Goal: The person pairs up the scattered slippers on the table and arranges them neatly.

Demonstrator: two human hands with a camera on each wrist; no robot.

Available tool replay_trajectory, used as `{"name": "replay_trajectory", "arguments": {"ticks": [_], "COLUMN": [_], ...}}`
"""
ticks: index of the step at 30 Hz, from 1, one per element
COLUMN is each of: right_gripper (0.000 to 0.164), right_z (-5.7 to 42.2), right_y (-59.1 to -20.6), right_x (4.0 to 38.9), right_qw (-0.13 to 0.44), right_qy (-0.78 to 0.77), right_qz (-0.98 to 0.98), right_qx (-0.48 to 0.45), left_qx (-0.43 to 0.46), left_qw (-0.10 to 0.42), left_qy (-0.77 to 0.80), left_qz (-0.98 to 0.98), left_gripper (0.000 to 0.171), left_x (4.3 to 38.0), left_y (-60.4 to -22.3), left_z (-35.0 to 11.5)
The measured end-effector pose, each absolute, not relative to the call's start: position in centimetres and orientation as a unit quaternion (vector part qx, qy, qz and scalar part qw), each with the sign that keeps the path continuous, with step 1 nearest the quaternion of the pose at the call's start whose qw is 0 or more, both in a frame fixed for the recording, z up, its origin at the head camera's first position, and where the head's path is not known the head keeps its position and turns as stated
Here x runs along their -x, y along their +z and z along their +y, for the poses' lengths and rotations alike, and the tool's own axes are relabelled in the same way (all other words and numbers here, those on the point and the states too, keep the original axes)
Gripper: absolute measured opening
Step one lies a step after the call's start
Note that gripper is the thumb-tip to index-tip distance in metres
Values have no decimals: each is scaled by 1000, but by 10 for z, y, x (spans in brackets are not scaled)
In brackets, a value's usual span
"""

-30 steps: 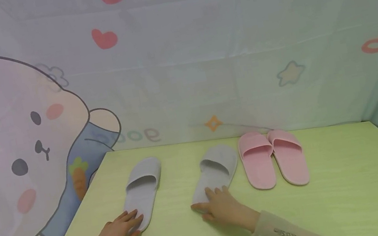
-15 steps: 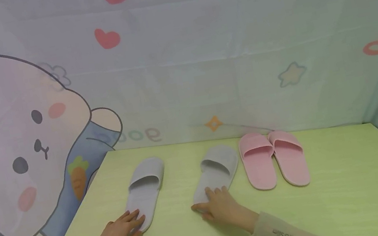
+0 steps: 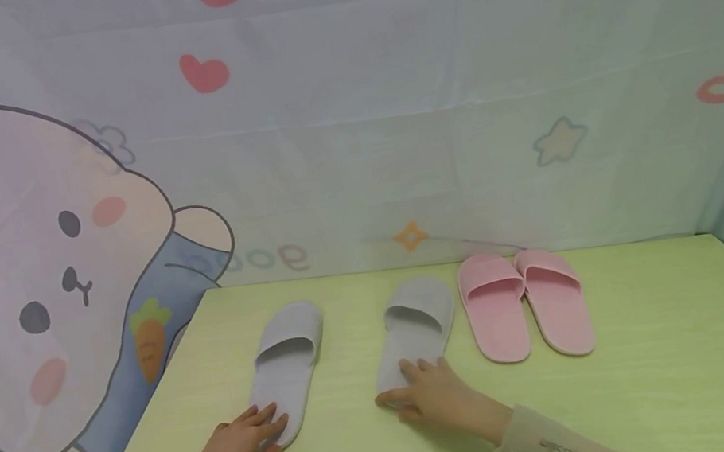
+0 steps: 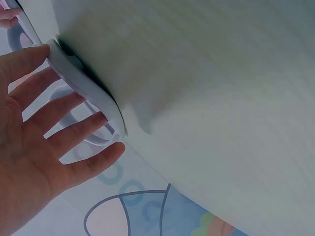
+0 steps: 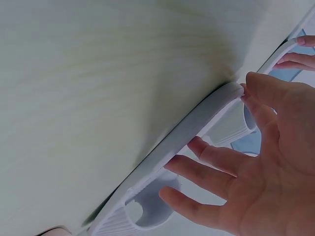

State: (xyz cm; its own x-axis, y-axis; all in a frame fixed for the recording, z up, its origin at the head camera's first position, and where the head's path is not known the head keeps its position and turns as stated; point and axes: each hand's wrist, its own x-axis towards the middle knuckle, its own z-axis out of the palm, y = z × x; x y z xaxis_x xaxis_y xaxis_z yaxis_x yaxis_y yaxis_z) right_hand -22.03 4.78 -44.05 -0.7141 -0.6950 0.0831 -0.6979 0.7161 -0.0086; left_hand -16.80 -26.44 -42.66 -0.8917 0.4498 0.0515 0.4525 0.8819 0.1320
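Two light grey slippers lie apart on the table, toes pointing away. On the heel end of the left grey slipper point(image 3: 285, 381) my left hand point(image 3: 238, 451) rests with spread, mostly straight fingers. The left wrist view shows its thumb point(image 4: 29, 60) against the heel edge and the other fingers over the sole. My right hand point(image 3: 442, 399) touches the heel of the right grey slipper point(image 3: 420, 329); in the right wrist view its fingers point(image 5: 206, 172) extend over the sole and the thumb meets the heel end. Both slippers lie flat, the left one angled to the right.
A pair of pink slippers point(image 3: 498, 323) stands side by side just right of the grey ones, near the back edge. The pale green table point(image 3: 681, 347) ends at a curtain point(image 3: 347, 140) printed with a rabbit and hearts.
The left hand and left grey slipper have slid slightly to the right. The right hand has shifted a little right, and the right slipper's heel has turned right with it. The pink slippers stay put.
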Motion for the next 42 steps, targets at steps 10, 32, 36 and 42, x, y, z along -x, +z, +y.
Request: {"name": "replay_trajectory", "arguments": {"ticks": [10, 32, 36, 42], "right_gripper": [37, 38, 38, 37], "right_z": [57, 66, 68, 70], "right_y": [-436, -434, -435, -437], "right_x": [218, 215, 216, 216], "right_qw": [-1, -17, -7, 6], "right_qy": [44, 59, 48, 44], "right_qz": [-928, -926, -924, -923], "right_qx": [-369, -373, -380, -383], "left_qx": [245, 257, 265, 270], "left_qw": [5, 6, 13, 24], "left_qy": [-66, -55, -46, -40], "left_qz": [-967, -965, -963, -962], "left_gripper": [36, 38, 38, 37], "left_x": [168, 171, 173, 176], "left_y": [-426, -425, -426, -429], "left_z": [-256, -241, -238, -234]}}
